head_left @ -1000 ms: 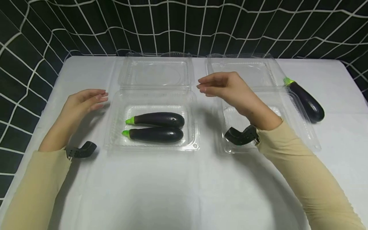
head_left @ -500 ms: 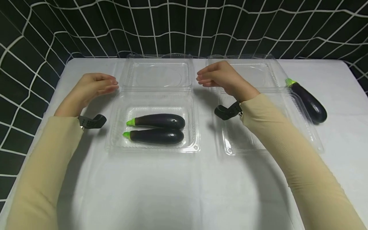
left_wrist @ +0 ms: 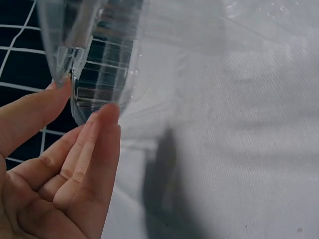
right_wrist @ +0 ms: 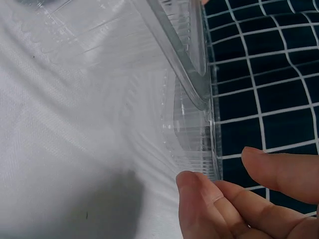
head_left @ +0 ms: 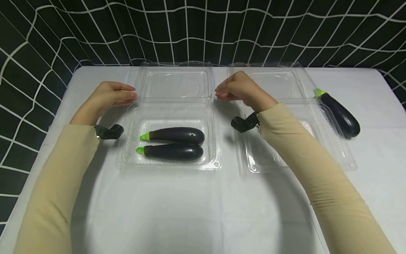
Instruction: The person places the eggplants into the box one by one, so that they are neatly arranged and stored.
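Two dark eggplants, the upper one (head_left: 172, 135) and the lower one (head_left: 171, 151), lie side by side in a clear plastic clamshell box (head_left: 200, 165), green stems to the left. Its clear lid (head_left: 174, 83) is folded back behind it. My left hand (head_left: 108, 98) is at the lid's left edge near the hinge; in the left wrist view its straight fingers (left_wrist: 97, 164) are close under the plastic, thumb on the other side. Across from it, my right hand (head_left: 241, 90) is at the right edge, thumb apart from the fingers in the right wrist view, nothing gripped.
A second clear clamshell box (head_left: 269, 165) stands unfolded at the right, partly behind my right forearm. Beside it a third eggplant (head_left: 340, 114) lies on the white-covered table (head_left: 177, 211). Dark cloth with a white grid (head_left: 196, 31) hangs behind the table.
Both hands have moved in toward the left box's lid, the left hand farther, rightward and up. My right hand has shifted slightly left. The eggplants stay in place.
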Demonstrator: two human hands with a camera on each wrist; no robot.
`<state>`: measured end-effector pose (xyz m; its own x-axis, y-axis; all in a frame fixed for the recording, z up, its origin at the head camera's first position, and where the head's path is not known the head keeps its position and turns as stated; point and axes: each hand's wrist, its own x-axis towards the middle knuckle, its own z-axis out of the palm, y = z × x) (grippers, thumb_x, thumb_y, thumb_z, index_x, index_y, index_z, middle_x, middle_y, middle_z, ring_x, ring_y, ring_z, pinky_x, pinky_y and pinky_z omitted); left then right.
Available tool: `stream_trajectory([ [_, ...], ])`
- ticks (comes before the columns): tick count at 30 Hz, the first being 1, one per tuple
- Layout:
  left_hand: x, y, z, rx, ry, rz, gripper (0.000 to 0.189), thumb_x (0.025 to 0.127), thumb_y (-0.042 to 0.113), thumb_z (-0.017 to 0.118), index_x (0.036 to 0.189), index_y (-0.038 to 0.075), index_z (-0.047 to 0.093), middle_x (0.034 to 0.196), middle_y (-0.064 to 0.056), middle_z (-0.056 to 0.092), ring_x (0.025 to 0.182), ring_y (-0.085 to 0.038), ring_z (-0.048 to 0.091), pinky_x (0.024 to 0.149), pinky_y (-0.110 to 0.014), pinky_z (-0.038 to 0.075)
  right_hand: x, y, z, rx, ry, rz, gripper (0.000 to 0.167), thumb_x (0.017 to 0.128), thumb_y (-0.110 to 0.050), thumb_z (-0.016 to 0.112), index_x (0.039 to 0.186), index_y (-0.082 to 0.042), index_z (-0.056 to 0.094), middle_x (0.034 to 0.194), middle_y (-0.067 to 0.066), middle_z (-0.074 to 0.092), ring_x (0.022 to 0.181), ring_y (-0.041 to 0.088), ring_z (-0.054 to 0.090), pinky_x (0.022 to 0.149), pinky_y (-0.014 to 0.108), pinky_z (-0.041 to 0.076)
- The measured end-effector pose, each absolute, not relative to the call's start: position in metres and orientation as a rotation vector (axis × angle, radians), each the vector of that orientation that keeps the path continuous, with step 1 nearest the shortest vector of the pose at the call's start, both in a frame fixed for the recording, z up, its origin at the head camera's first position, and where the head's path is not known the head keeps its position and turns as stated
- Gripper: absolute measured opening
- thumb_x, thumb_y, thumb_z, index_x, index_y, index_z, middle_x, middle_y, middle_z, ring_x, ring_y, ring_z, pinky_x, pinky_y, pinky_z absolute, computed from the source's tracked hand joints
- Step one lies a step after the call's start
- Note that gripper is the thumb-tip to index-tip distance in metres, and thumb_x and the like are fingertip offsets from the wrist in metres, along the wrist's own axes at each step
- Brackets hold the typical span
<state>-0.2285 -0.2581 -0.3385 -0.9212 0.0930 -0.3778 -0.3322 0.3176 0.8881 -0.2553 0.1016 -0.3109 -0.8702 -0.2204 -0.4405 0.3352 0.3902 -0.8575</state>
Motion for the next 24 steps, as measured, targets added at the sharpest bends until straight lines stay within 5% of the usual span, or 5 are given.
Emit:
stream_trajectory([
  [15,-0.229,-0.2557,-0.3383,-0.255,2.209,1.718,0.047,0.085,0.005,0.069,0.124,-0.012,0.048,0.077,0.006,0.067,0.073,-0.003,0.065,0.072,-0.018,0.053,-0.2567,0.0991,-0.3181,0.14,2.082,-1.683,0.013,0.087,0.007,0.058,0.077,0.002,0.064,0.075,0.006,0.064,0.065,0.01,0.065,0.072,0.023,0.055],
  [24,-0.2264,-0.2548,-0.3376,-0.16,2.276,1.801,0.03,0.084,-0.007,0.064,0.111,-0.008,0.051,0.074,0.007,0.066,0.072,-0.003,0.065,0.068,-0.018,0.054,-0.2544,0.0989,-0.3216,0.124,2.055,-1.821,0.004,0.086,0.01,0.059,0.085,0.008,0.062,0.067,0.004,0.063,0.061,0.009,0.065,0.068,0.022,0.056],
])
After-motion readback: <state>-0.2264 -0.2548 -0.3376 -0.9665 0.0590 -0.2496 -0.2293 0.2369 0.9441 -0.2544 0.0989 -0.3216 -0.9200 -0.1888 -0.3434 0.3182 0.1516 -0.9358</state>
